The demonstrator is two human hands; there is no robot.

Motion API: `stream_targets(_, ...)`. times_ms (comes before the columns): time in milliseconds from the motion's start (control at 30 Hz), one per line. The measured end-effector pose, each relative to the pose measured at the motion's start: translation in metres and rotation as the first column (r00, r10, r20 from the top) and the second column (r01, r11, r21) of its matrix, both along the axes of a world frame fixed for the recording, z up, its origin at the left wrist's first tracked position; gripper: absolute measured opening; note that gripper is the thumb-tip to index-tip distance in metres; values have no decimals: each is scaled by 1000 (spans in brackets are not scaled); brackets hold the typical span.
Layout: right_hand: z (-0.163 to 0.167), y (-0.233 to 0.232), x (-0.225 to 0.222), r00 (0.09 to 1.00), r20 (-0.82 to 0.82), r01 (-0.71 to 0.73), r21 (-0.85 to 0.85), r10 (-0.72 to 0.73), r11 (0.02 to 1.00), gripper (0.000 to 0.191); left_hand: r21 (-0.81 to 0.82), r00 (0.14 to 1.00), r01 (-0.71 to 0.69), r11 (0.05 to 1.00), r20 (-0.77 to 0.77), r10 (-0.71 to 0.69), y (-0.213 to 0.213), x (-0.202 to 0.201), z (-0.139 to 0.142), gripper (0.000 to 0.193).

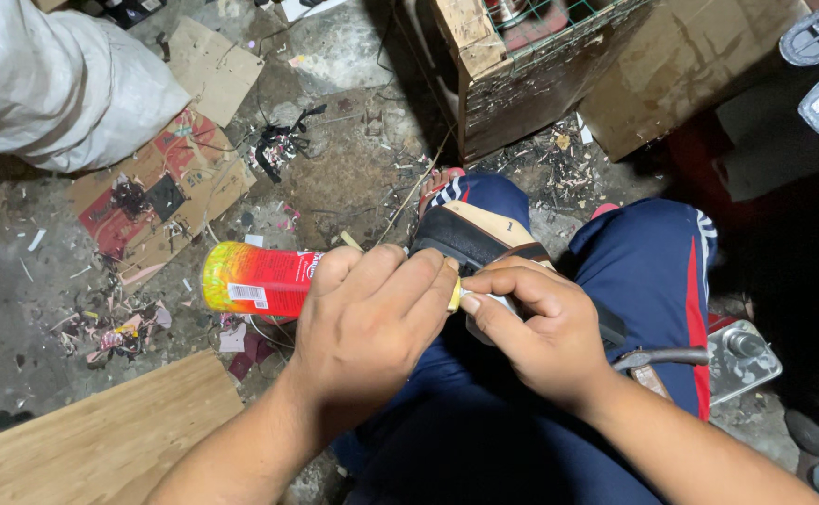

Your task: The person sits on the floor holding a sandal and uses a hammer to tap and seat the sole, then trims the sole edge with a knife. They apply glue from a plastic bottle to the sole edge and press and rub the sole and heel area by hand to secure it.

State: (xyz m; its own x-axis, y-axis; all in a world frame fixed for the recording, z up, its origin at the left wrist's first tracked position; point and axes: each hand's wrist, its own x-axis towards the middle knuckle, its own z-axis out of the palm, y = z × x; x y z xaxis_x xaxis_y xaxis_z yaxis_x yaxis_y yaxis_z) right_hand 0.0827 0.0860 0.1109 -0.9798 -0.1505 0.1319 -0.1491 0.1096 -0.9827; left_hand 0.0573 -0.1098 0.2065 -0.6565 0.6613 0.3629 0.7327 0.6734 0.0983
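Gripping a red and yellow can in a closed left hand, the person steadies a black and tan sandal on the lap; the right hand pinches a small piece at its near edge, best pressed firmly and evenly.

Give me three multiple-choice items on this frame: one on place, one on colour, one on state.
1. Where does the plank lie?
A. lower left on the floor
B. on the lap
C. on the crate

2. What colour is the body of the can in the left hand?
A. blue
B. red with a yellow-green end
C. plain white

3. How does the right hand stand?
A. open and flat
B. out of view
C. closed on the sandal

Answers: 1 A, it lies beside the left forearm; 2 B, red body, yellow-green end; 3 C, fingers curl round its near end.
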Motion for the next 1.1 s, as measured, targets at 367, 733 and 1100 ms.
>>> stream_targets(367, 5, 60, 14, 931, 342, 190, -155, -128, 969, 12, 311, 854, -484, 818, 369, 365, -68, -22, -125, 35)
stream_targets(733, -74, 143, 28, 829, 362, 493, -118, -425, 862, 10, 120, 539, -796, 593, 587, 605, -117, -24, -353, 36)
stream_targets(1100, -84, 140, 35, 809, 301, 491, 124, -504, 862, 7, 72, 594, -734, 675, 549, 588, -106, -26, -375, 31)
